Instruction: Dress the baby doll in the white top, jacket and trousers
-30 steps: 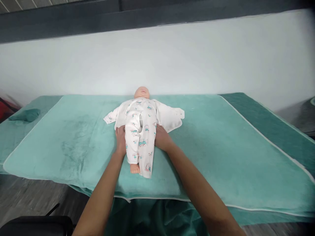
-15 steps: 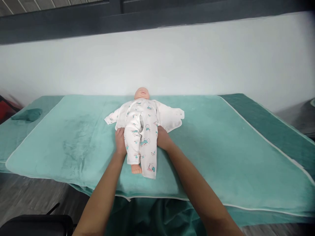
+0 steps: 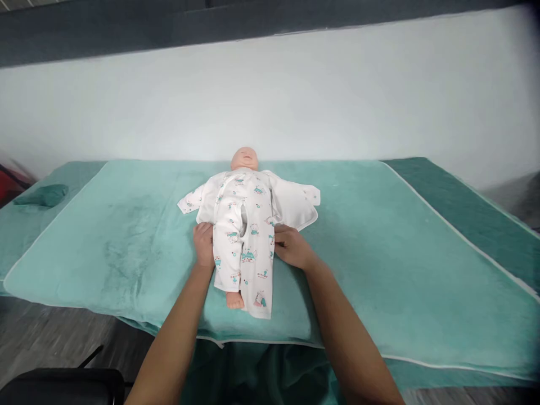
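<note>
A baby doll (image 3: 244,158) lies on its back, head toward the wall. White printed baby trousers (image 3: 258,256) with an open crotch cover its front up to the chest. One bare foot (image 3: 234,300) shows below the leg on the left; the other leg lies flat, hiding any foot. Underneath, a white baby shirt (image 3: 295,205) is spread with both sleeves out. My left hand (image 3: 204,244) is closed at the trousers' left edge, its fingertips partly hidden. On the opposite side, my right hand (image 3: 294,246) pinches the trousers' edge, fingers bent.
Teal padded covers (image 3: 379,270) with white piping lie over the bed, against a white wall (image 3: 270,107). A small dark teal patch or opening (image 3: 42,196) shows at the far left. In the lower left corner stands a black chair (image 3: 63,385).
My right hand has slid out from beside the trousers, and its bent fingers now show at their edge. My left hand has shifted slightly left and down. The view has tilted a little.
</note>
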A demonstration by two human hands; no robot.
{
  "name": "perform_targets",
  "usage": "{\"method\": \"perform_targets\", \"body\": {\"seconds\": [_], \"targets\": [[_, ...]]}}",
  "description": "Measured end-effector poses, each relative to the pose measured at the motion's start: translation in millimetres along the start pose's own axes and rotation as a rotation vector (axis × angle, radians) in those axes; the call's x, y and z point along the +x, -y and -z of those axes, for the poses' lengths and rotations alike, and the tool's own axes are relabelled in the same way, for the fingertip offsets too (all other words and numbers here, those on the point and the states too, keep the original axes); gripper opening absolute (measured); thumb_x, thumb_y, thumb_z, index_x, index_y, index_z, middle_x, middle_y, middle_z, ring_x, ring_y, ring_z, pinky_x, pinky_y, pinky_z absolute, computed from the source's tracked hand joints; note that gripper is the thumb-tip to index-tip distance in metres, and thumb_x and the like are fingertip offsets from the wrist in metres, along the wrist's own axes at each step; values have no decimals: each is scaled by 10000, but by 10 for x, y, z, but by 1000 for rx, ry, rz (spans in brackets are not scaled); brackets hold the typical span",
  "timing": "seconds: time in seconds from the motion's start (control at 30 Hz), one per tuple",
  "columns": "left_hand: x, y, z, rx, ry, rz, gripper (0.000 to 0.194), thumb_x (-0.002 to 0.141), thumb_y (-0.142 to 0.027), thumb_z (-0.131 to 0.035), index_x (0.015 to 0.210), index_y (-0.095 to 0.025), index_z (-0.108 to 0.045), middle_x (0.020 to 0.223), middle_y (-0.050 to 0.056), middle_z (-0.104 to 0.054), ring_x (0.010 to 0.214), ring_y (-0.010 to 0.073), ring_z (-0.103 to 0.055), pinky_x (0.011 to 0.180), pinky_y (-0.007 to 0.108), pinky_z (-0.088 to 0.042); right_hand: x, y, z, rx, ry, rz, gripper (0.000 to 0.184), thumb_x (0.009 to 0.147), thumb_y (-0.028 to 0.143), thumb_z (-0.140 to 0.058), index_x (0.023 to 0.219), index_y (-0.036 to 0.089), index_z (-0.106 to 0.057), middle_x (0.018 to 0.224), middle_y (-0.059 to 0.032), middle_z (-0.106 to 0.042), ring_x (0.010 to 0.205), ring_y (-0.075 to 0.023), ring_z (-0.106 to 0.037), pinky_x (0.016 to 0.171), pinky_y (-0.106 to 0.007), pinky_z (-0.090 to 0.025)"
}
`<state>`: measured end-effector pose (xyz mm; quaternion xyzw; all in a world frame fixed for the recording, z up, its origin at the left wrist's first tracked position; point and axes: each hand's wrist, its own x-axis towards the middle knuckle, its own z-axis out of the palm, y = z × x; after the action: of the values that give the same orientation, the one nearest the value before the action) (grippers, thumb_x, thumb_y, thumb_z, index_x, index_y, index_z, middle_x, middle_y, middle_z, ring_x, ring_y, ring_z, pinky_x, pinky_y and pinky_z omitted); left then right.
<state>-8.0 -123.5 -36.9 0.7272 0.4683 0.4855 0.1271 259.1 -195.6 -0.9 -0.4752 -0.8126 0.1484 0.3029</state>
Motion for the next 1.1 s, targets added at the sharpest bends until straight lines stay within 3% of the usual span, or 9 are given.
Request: {"method": "perform_targets", "body": {"seconds": [0.2,0.3,0.4,0.57,0.67,0.8,0.9,0.97,1.1], "targets": [[-12,13,-6,-90,-46,127,344,783,-183,-534,476,-210,-380,517,-12,-421,612,169,-423,700,330,-365,-7,-17,14,227,-131,-217,251,792,158,-468,693,226,-688,726,-10,-687,713,-193,-643,698,-299,-497],[-19,23,5,-107,-130,163,223,728,-97,-441,569,-217,-540,640,13,-581,714,189,-535,722,328,-419,-28,-192,47,175,-500,-432,278,775,186,-461,891,218,-712,884,-40,-732,800,-213,-657,779,-342,-518],[-16,20,22,-121,-225,183,324,687,-60,-410,777,-218,-677,854,38,-690,905,211,-609,851,353,-473,-63,-402,113,-83,-792,-705,353,807,272,-503,1104,179,-669,1136,-144,-704,1027,-292,-631,927,-447,-490],[5,11,14,-102,-248,234,257,822,-107,-442,896,-217,-662,956,54,-681,990,215,-610,944,366,-475,-53,-469,149,-327,-584,-993,537,832,412,-609,1303,155,-580,1269,-237,-632,1193,-409,-561,985,-554,-420],[22,5,-17,-188,-310,307,194,926,-219,-502,1087,-205,-609,1076,76,-660,1032,200,-619,961,350,-489,-6,-445,168,-309,-539,-1020,573,807,377,-634,1332,159,-561,1199,-227,-659,1112,-393,-608,944,-535,-439],[36,9,-55,-206,-337,368,334,935,-243,-553,1259,-178,-508,1153,103,-627,1065,193,-618,973,347,-501,100,-488,283,92,-594,-1005,484,650,292,-664,1119,171,-653,911,-91,-694,865,-284,-634,794,-408,-487],[38,26,-68,-173,-297,372,328,908,-198,-556,1234,-182,-519,1152,106,-629,1080,204,-615,980,361,-504,293,-379,383,551,-674,-836,386,622,317,-632,980,178,-662,852,-37,-680,799,-231,-619,712,-351,-494],[39,33,-71,-165,-294,370,311,901,-190,-550,1211,-191,-526,1152,103,-630,1082,206,-616,979,364,-506,465,-167,436,767,-621,-668,395,643,316,-619,1012,186,-670,912,-35,-698,843,-229,-632,742,-357,-510],[46,27,-70,-174,-294,378,266,895,-184,-530,1162,-192,-540,1134,97,-629,1063,202,-620,960,360,-508,682,401,495,573,-337,-347,409,734,231,-570,1125,237,-687,1049,-30,-697,893,-200,-629,814,-357,-515]]}}
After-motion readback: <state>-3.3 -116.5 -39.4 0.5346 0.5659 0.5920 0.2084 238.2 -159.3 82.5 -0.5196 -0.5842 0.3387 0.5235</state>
